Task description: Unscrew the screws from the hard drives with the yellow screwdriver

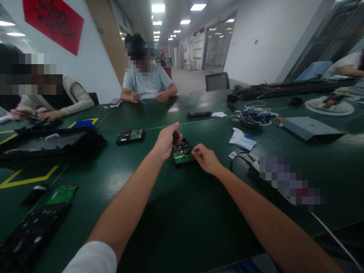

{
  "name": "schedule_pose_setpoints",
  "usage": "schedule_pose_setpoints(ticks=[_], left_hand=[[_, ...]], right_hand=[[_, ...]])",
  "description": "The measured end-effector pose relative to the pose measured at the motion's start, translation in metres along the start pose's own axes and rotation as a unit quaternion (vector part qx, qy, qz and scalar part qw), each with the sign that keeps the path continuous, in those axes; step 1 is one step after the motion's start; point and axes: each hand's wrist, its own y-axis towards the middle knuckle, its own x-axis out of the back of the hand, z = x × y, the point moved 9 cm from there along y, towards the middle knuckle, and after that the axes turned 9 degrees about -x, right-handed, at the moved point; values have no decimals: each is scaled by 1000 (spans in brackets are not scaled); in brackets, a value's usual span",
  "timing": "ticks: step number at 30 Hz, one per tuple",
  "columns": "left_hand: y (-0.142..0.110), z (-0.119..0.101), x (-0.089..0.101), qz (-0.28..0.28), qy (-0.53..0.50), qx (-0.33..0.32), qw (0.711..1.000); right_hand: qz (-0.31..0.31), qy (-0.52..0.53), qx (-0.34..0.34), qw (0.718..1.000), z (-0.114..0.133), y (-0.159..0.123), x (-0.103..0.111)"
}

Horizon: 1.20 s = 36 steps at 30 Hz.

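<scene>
A black hard drive (183,152) with a green circuit board on top lies on the dark green table (176,212) in front of me. My left hand (166,140) is closed round a dark screwdriver handle (175,136) held upright over the drive's far end. My right hand (206,159) is closed and rests against the drive's right edge, pinching something I cannot make out.
A second hard drive (131,136) lies further left. A loose green board (61,194) and black panels sit at the near left. Gloves (241,138), a bowl of tools (256,115), a grey case (308,128) and a cable (241,157) lie to the right. Other people sit across the table.
</scene>
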Motion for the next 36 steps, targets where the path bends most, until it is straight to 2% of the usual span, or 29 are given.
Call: schedule_pose_setpoints(ticks=[5,8,11,14,18,21,28,32,34,36], left_hand=[[-2,-25,2,-3,149,-118,982],[-4,-29,-1,13,177,-137,975],[-2,-21,-2,12,138,-113,984],[2,-9,0,-11,38,-85,996],[7,-4,11,-74,-66,-114,988],[10,-2,19,-91,-96,-104,986],[9,5,9,-14,-116,20,993],[6,1,7,-5,-96,27,995],[6,-1,7,3,-69,20,997],[6,-3,8,2,-37,11,999]], right_hand=[[-21,-23,-7,999,-5,3,2],[-11,-15,-19,1000,-6,3,0],[-2,-5,-24,1000,-4,2,-1],[-1,-7,-28,1000,-2,1,0],[8,-10,-30,999,-1,1,-1],[10,-5,-33,999,-1,1,0],[6,-3,-33,999,-4,2,-1],[0,-8,-19,1000,-3,2,-4],[-28,-5,-8,1000,-3,3,3],[-105,2,-10,994,-6,3,24]])
